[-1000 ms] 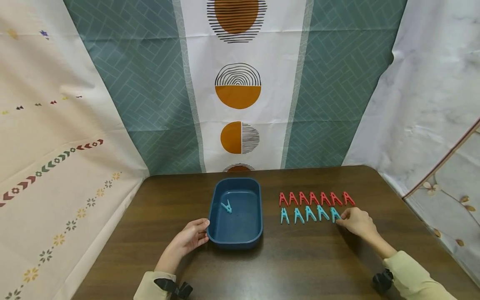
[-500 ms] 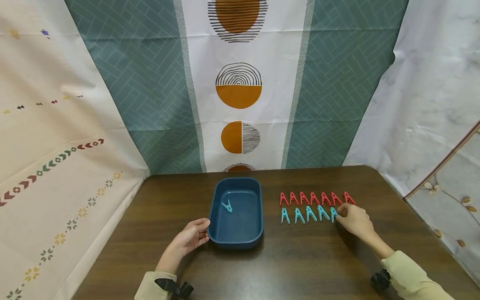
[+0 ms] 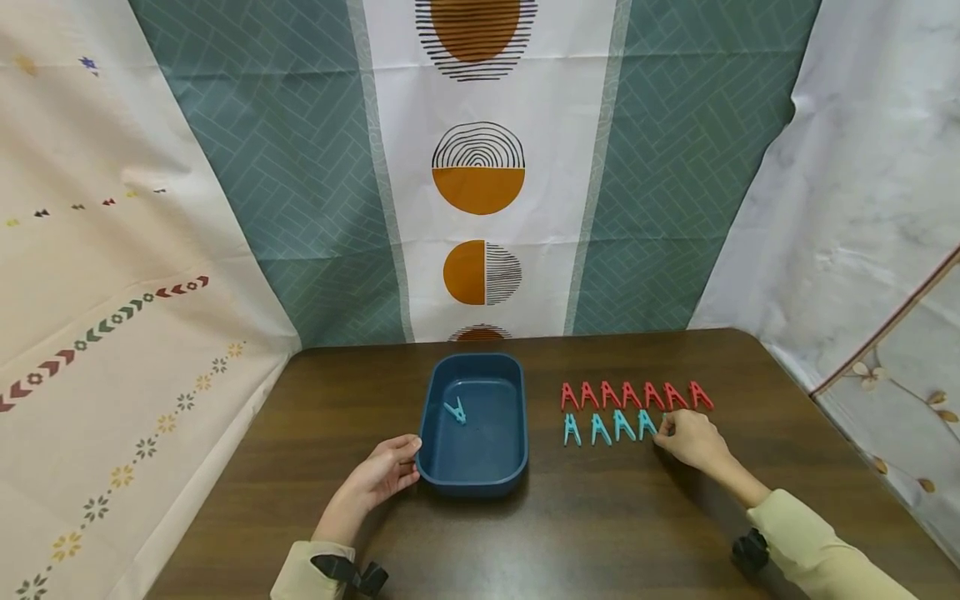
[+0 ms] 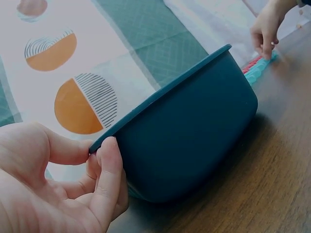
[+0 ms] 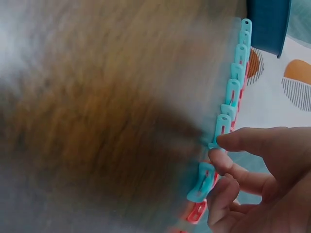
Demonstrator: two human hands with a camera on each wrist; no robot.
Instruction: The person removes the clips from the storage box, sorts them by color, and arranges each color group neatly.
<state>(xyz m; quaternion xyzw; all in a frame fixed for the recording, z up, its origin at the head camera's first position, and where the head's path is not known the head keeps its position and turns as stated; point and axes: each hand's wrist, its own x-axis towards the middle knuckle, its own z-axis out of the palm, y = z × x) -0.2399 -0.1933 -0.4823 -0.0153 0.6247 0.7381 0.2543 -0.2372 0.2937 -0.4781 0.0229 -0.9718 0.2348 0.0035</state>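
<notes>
Pale yellow-green long sleeves (image 3: 813,550) — a black strap-mounted camera (image 3: 352,573) at each wrist.

Head view: above and behind, facing forward and down over the table (image 3: 600,533) toward the curtains (image 3: 480,167); wide. Left wrist view: near table level, close against the tub (image 4: 194,145), facing right along the table. Right wrist view: very close, tilted, along the pegs (image 5: 233,87). All three share tub and pegs.

A dark wooden table (image 3: 600,533) stands before patterned cloth backdrops (image 3: 480,167) in teal, white and cream.
</notes>
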